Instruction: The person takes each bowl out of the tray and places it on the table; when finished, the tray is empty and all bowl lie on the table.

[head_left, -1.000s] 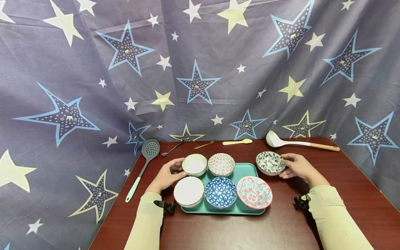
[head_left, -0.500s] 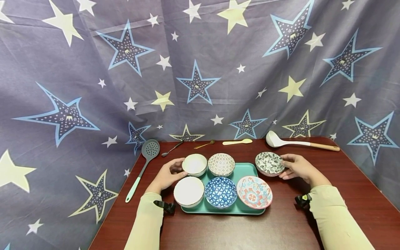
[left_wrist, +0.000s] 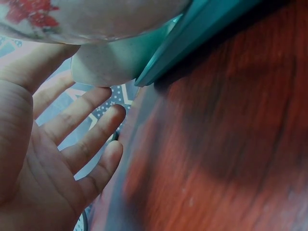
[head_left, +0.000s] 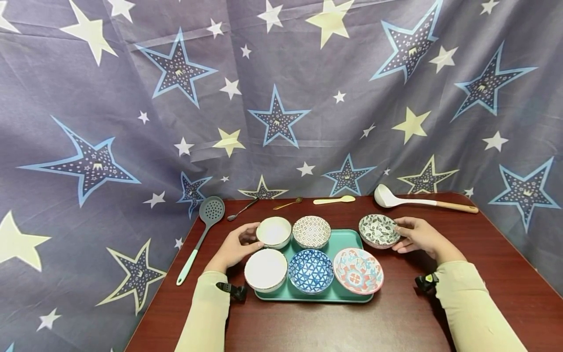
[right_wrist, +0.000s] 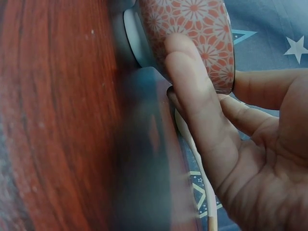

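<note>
My right hand (head_left: 421, 235) grips the right side of a small bowl (head_left: 379, 231) with black leaf patterns inside. In the right wrist view its outside shows red flowers, with one finger (right_wrist: 192, 91) along the wall. Whether its foot touches the table cannot be told. At the tray's far left, my left hand (head_left: 235, 247) touches the left side of a cream bowl (head_left: 273, 231); its fingers spread loosely in the left wrist view. On the teal tray (head_left: 347, 238) also stand a beige patterned bowl (head_left: 312, 231), a white bowl (head_left: 266, 270), a blue triangle-patterned bowl (head_left: 311, 271) and a red-and-blue bowl (head_left: 358, 271).
A grey skimmer (head_left: 212, 211) lies at the left. Along the back are two small spoons, a pale yellow spoon (head_left: 334, 200) and a white ladle (head_left: 387, 196) with a wooden handle. A star-patterned cloth (head_left: 281, 63) hangs behind the brown table (head_left: 330, 327).
The leaf-patterned bowl in my right hand has shifted very slightly to the left, mostly in the first half second. My left hand and the other bowls stay where they were.
</note>
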A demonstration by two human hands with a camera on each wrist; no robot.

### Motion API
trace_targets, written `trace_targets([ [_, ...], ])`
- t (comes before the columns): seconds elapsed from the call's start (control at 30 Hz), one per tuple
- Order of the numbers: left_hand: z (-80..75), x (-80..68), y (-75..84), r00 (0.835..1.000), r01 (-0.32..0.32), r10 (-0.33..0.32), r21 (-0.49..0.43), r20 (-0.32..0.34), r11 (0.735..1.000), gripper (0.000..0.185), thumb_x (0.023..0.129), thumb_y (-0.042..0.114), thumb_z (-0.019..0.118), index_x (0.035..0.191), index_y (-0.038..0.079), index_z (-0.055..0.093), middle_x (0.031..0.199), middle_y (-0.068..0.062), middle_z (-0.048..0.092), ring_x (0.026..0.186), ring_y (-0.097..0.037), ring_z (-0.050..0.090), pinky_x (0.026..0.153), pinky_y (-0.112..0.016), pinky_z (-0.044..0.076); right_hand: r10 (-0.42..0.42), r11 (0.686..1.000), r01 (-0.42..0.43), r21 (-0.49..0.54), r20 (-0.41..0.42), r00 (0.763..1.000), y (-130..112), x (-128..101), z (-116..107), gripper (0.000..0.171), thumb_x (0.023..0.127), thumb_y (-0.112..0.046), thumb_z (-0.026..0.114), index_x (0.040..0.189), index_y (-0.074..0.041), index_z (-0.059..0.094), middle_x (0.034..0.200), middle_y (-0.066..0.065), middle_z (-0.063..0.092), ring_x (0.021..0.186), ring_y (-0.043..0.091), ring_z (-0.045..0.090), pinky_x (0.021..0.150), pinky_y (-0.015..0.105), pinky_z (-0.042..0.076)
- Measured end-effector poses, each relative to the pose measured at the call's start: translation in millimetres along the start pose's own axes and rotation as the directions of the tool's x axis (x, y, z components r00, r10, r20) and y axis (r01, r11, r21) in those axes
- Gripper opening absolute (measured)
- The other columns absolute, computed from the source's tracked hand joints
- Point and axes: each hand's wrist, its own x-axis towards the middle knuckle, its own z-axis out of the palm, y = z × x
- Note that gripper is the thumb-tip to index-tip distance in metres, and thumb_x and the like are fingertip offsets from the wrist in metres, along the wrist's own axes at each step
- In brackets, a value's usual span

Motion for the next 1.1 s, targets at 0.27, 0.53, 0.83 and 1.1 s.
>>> trace_targets([
  [0.27, 0.2, -0.1, 1.6, 1.000, -0.002, 0.002, -0.007, -0.005, 1.000, 0.064, 0.093, 0.010, 0.081, 0.150, 0.001, 0.054, 0.129, -0.025, 0.065, 0.116, -0.049, 0.062, 0.098, -0.064, 0.048, 0.008, 1.000, -0.008, -0.013, -0.013, 1.000, -4.4, -1.9, 3.7, 0.056, 0.112, -0.010, 0.047, 0.155, 0.017, 0.024, 0.116, 0.034, 0.063, 0.081, 0.033, 0.077, 0.073, 0.047, 0.063],
  [0.53, -0.5, -0.9, 1.2, 1.000, -0.001, 0.001, -0.015, -0.005, 1.000, 0.064, 0.093, 0.010, 0.081, 0.150, 0.001, 0.054, 0.130, -0.026, 0.064, 0.116, -0.048, 0.062, 0.099, -0.067, 0.047, 0.008, 0.996, -0.012, -0.086, -0.048, 0.999, -5.9, -1.8, 4.7, 0.055, 0.111, -0.015, 0.051, 0.153, 0.015, 0.031, 0.108, 0.025, 0.066, 0.075, 0.025, 0.075, 0.065, 0.042, 0.063],
  [0.83, -0.5, -1.7, 0.6, 1.000, -0.019, 0.018, -0.014, -0.007, 1.000, 0.061, 0.094, 0.010, 0.080, 0.149, 0.000, 0.055, 0.128, -0.024, 0.066, 0.113, -0.045, 0.063, 0.096, -0.059, 0.051, -0.179, 0.958, 0.088, -0.274, -0.325, 0.929, -20.3, -6.3, 8.6, 0.045, 0.105, -0.021, 0.065, 0.135, 0.011, 0.058, 0.101, 0.016, 0.071, 0.064, 0.017, 0.069, 0.054, 0.037, 0.059],
  [1.1, 1.3, 5.1, -17.5, 1.000, -0.002, 0.002, -0.002, -0.008, 1.000, 0.064, 0.093, 0.009, 0.081, 0.151, 0.001, 0.053, 0.129, -0.026, 0.065, 0.115, -0.049, 0.062, 0.098, -0.065, 0.048, -0.280, 0.957, 0.232, -0.176, -0.342, 0.897, -41.1, -5.5, 17.1, 0.043, 0.103, -0.014, 0.068, 0.134, 0.014, 0.056, 0.096, 0.004, 0.072, 0.077, 0.021, 0.076, 0.069, 0.039, 0.063],
])
